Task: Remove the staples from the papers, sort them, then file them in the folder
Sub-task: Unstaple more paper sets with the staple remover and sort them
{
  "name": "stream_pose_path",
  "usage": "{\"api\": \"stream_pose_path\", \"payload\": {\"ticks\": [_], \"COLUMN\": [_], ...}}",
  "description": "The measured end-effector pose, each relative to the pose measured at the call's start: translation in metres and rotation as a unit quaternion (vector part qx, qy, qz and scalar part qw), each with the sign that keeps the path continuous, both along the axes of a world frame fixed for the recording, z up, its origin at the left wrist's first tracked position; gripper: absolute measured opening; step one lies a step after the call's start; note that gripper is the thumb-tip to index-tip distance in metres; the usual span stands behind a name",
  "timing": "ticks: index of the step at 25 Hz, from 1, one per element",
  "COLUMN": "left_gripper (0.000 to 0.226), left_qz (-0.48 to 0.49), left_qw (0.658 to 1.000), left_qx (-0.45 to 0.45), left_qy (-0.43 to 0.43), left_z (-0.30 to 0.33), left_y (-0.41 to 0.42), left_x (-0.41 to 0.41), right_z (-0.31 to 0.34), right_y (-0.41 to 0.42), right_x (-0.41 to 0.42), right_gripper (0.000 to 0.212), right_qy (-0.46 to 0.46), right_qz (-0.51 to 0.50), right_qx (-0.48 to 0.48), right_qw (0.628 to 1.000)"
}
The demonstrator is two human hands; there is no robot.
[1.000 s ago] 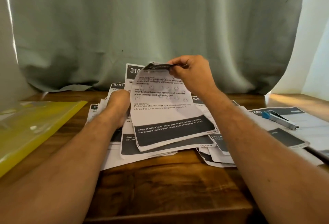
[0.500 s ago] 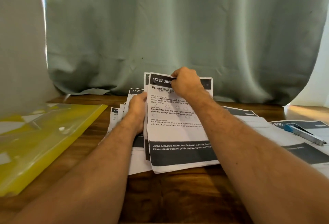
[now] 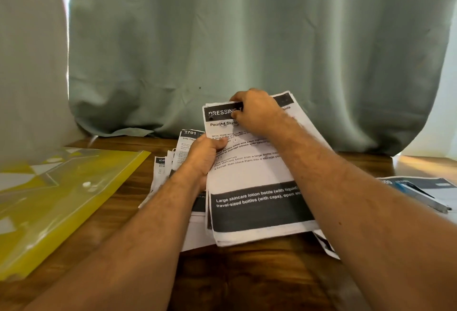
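Sorting seems underway: left hand (image 3: 204,156) grips the paper stack's (image 3: 252,177) left edge, right hand (image 3: 257,113) pinches its far edge; next, squaring sheets for the folder (image 3: 57,202).

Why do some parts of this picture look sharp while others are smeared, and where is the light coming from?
Head view: the top sheet reads sharply near its heading, while the yellow folder and the forearms smear toward the frame edges, typical of a wide-angle lens; daylight leaks past the curtain at both sides, leaving a warm patch on the table at the right; the blue tool looks soft.
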State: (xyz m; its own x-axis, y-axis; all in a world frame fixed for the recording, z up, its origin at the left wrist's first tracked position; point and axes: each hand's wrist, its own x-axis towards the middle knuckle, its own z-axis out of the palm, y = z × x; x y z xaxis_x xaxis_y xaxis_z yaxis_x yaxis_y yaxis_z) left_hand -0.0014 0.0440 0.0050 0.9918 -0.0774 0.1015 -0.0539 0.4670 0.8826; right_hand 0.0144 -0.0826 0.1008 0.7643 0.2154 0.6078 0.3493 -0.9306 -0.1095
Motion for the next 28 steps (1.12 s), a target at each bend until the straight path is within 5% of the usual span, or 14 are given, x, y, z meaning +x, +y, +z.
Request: {"api": "stream_pose_path", "payload": {"ticks": [6,10,16,18,20,23,28], "left_gripper": [0.029,0.033,0.033,0.048,0.051,0.029,0.068], "left_qz": [-0.034,-0.036,-0.110,-0.068,0.056,0.111,-0.014], "left_qw": [0.999,0.997,0.990,0.989,0.940,0.775,0.714], "left_qx": [0.023,0.063,0.091,0.128,0.326,0.602,0.697], "left_qy": [-0.010,-0.015,-0.001,-0.012,-0.083,-0.158,-0.063], "left_z": [-0.007,-0.010,-0.006,-0.005,-0.008,-0.017,-0.020], "left_y": [-0.023,-0.029,-0.027,-0.025,-0.016,0.000,0.009], "left_x": [-0.010,-0.012,-0.018,-0.016,-0.007,0.003,0.007], "right_z": [-0.014,-0.029,-0.048,-0.052,-0.052,-0.056,-0.068], "right_y": [-0.027,-0.047,-0.068,-0.076,-0.089,-0.113,-0.124], "right_x": [-0.014,-0.018,-0.019,-0.022,-0.027,-0.026,-0.023], "right_gripper": [0.045,0.043,0.007,0.011,0.014,0.018,0.034], "right_qy": [0.008,0.009,0.037,0.068,0.054,0.019,0.037], "right_qz": [-0.028,-0.010,0.006,0.022,0.026,0.010,0.035], "right_qx": [-0.080,0.010,0.149,0.172,0.194,0.241,0.303], "right_qw": [0.996,1.000,0.988,0.982,0.979,0.970,0.952]}}
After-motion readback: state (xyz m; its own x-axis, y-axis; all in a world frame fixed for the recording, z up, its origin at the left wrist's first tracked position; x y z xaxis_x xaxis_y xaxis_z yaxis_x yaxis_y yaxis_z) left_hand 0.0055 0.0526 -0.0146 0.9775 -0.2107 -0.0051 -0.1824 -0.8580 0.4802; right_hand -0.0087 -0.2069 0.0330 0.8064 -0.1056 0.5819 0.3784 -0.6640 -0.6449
